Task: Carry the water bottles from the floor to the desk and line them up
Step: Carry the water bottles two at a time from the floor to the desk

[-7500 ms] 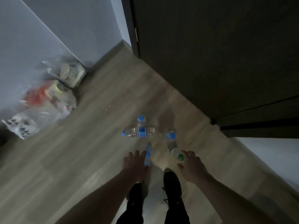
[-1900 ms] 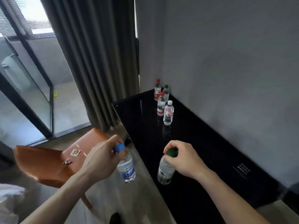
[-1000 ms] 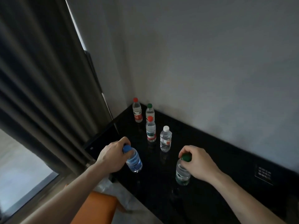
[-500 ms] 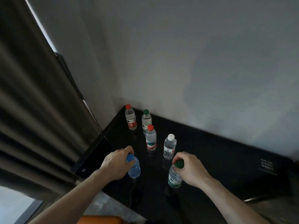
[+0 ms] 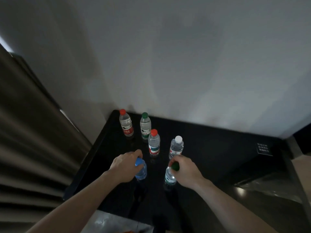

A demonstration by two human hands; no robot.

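Note:
My left hand grips a blue-capped water bottle by its neck, just over the black desk. My right hand grips a green-capped bottle at the cap, to the right of the blue one. Whether either bottle touches the desk I cannot tell. Behind them several bottles stand upright in two rows: a red-capped bottle and a green-capped one at the back, another red-capped one and a white-capped one closer.
A grey wall runs along the desk's back edge. Dark curtains hang to the left. A small white-printed plate lies at the desk's right end. The desk's near edge drops off below my forearms.
Both hands have carried their bottles from the floor over to the desk and lowered them closer to the standing bottles. The view has tilted down toward the desk.

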